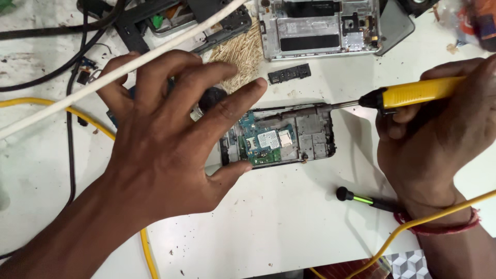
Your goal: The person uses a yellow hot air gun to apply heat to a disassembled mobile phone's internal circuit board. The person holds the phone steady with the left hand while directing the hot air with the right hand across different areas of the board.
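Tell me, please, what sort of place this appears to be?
Probably a phone repair bench: the left hand steadies an opened phone, the right hand holds a yellow soldering iron, and another stripped phone frame lies behind.

Opened phone (279, 137) centre; second chassis (320, 26) behind; screwdriver (364, 200) in front-right, prob. under wrist.
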